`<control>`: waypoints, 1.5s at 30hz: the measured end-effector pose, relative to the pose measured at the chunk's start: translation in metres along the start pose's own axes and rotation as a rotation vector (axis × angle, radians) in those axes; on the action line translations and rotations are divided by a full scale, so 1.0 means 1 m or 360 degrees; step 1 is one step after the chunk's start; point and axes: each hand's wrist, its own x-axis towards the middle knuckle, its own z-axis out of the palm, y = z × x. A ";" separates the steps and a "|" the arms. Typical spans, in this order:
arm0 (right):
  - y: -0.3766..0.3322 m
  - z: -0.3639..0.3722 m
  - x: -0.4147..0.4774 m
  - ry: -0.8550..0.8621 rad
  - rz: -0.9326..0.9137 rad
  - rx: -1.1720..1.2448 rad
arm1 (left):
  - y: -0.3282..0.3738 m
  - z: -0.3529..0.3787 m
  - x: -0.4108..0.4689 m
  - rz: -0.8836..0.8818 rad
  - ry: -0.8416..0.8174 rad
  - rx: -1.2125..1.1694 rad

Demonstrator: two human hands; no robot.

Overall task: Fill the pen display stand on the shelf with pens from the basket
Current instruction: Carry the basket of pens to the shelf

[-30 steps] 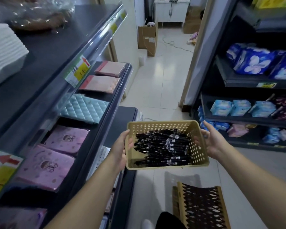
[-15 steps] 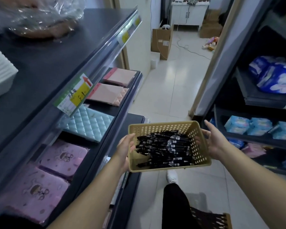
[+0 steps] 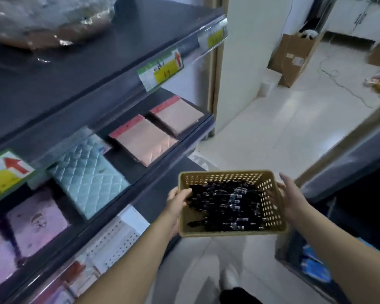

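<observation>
Basket: a tan perforated basket [image 3: 229, 232] is carried out in front of the person, over the pale floor [image 3: 283, 132] of the aisle, just right of the dark shelving unit [image 3: 97, 69].
Left hand: the left hand [image 3: 177, 201] grips the basket's left wall, thumb hooked over the rim and inside.
Right hand: the right hand [image 3: 291, 199] presses flat against the right wall, fingers spread, steadying it.
Pens: a heap of black pens [image 3: 225, 205] lies loose in the basket, all jumbled lengthwise.
Shelf: quilted teal [image 3: 90, 174], pink [image 3: 144, 140] and lilac notebooks [image 3: 36, 218] lie flat on the middle tier.
Price tags: yellow tags with red arrows [image 3: 162, 68] clip to the shelf edges.
Pen display stand: possibly somewhere on these shelves, but I cannot make it out in this blurred view.
</observation>
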 end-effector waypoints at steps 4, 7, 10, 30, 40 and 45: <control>-0.026 0.000 0.025 -0.0109 0.0106 -0.0099 | -0.002 0.022 0.005 -0.0043 0.0141 -0.0120; -0.032 0.006 0.037 -0.0132 0.0170 -0.0128 | -0.007 0.029 0.002 -0.0061 0.0219 -0.0139; -0.028 0.014 0.052 -0.0123 0.0197 -0.0181 | -0.010 0.029 0.005 -0.0063 0.0280 -0.0139; 0.100 0.077 0.192 -0.0076 0.0096 -0.0124 | -0.055 -0.056 0.162 0.0073 0.0410 0.0147; 0.133 0.112 0.224 -0.0481 -0.0208 -0.0246 | -0.078 -0.105 0.256 0.0536 0.0560 0.0465; 0.151 0.121 0.228 -0.0621 -0.0275 -0.0119 | -0.078 -0.121 0.272 0.0715 0.0656 0.0696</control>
